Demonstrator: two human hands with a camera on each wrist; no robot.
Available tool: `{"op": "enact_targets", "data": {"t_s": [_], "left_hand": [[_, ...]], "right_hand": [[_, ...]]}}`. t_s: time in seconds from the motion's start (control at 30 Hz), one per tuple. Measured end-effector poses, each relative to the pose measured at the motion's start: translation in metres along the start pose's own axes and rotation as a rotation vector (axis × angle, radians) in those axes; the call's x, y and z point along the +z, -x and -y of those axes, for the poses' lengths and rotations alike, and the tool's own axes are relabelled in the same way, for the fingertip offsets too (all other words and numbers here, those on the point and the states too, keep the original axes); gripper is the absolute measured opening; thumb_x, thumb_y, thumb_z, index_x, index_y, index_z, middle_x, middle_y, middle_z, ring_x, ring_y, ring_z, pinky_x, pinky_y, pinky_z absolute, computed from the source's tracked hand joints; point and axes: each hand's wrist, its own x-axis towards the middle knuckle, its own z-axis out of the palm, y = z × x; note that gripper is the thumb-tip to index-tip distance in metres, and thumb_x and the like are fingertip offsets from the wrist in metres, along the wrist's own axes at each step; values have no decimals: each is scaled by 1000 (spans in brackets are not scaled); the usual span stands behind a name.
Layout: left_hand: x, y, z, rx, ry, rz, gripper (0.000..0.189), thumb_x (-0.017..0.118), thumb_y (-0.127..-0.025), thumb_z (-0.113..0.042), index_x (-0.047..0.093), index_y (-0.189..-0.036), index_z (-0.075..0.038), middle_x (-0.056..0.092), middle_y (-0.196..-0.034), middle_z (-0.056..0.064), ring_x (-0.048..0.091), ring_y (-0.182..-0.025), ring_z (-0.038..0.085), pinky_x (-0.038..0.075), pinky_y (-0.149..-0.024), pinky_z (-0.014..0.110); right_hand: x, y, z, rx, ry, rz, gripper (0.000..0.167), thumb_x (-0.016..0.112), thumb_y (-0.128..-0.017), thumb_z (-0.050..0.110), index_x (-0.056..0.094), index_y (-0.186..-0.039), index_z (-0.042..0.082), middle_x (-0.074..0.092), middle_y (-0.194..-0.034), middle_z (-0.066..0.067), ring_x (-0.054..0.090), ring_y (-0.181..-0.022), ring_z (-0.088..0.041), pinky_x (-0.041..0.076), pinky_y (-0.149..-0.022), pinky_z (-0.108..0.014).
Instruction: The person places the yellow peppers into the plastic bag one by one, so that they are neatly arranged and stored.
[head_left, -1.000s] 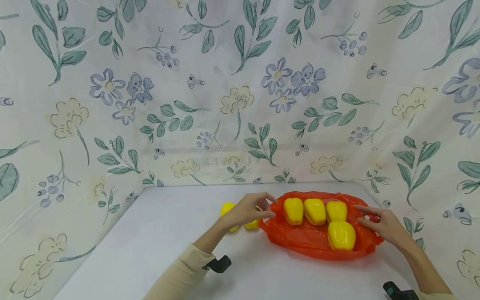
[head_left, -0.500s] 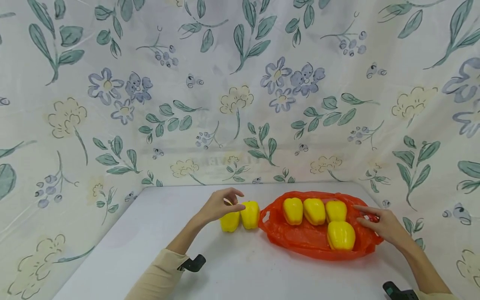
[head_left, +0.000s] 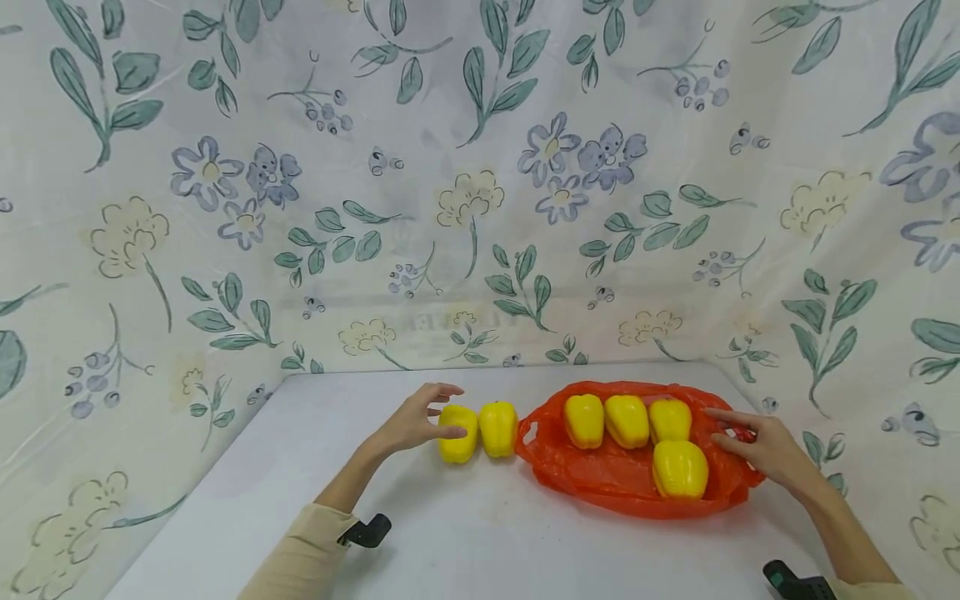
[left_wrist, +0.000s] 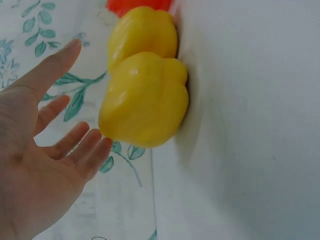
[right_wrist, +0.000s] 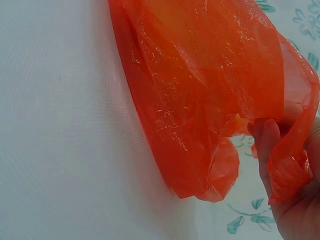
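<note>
A yellow bell pepper (head_left: 456, 435) stands on the white table, partly behind the thumb of my left hand (head_left: 411, 421). In the left wrist view that hand has its fingers spread, with fingertips close beside the bell pepper (left_wrist: 145, 102); contact is unclear. A second bell pepper (head_left: 498, 429) stands just right of it, by the bag. The red plastic bag (head_left: 607, 475) lies spread with several yellow bell peppers (head_left: 680, 471) on it. My right hand (head_left: 776, 450) holds the bag's right end, its handle strip (right_wrist: 290, 170) running between thumb and fingers in the right wrist view.
The white table (head_left: 480, 542) ends at a floral curtain (head_left: 420, 250) behind and at both sides. Each wrist wears a black camera mount (head_left: 367, 531). The bag's left handle loop (head_left: 529, 433) lies close to the second bell pepper.
My left hand has left the bag's left side and moved left to the outer bell pepper, uncovering the second one. The right hand stays at the bag's right end.
</note>
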Motion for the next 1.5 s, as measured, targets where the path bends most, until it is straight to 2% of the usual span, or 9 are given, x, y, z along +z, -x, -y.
{"op": "enact_targets", "data": {"t_s": [0.13,0.33,0.47,0.73,0.9,1.1,1.5], "left_hand": [[1,3,9,-26,1,22,66,82,-78,-37,54,-134,-15,51,-139,11,47,-130,38,45,-106,54],[3,5,20,-71,-2,65,72,83,-77,-36,50,-138,-19,50,-144,11,48,-131,31,45,-107,52],[2,6,25,-65,-5,103,78,84,-76,-36,46,-142,-19,47,-147,11,47,-133,33,44,-108,52],[2,8,30,-51,-20,181,86,83,-77,-33,37,-149,-18,42,-153,8,44,-136,36,42,-108,54],[3,7,32,-55,-15,188,87,83,-77,-31,36,-150,-20,43,-153,8,46,-134,36,43,-107,54],[4,6,32,-57,-1,191,86,82,-79,-28,35,-150,-18,41,-153,11,46,-132,39,43,-106,57],[4,8,32,-72,23,207,91,83,-79,-26,29,-152,-19,37,-155,11,50,-127,38,48,-102,52]], "right_hand": [[2,0,0,-12,-5,1,59,64,-95,32,47,-143,1,47,-134,-39,63,-72,-14,59,-62,-26],[4,0,0,-27,25,-10,56,64,-95,30,50,-141,2,47,-136,-38,63,-81,-17,59,-63,-25],[4,1,-1,-46,47,-21,53,65,-95,28,52,-140,2,47,-135,-38,62,-85,-19,59,-63,-25],[3,0,-1,-53,49,-23,53,65,-95,28,52,-139,2,48,-134,-38,62,-82,-16,59,-63,-25],[3,0,-1,-57,53,-28,53,65,-95,28,53,-139,2,49,-134,-38,62,-83,-17,59,-63,-25],[2,0,-1,-43,30,-29,53,65,-95,28,52,-140,2,49,-133,-38,61,-77,-14,59,-61,-25],[2,1,1,-50,39,-34,53,65,-94,28,53,-138,2,49,-134,-38,61,-86,-19,59,-63,-25]]}}
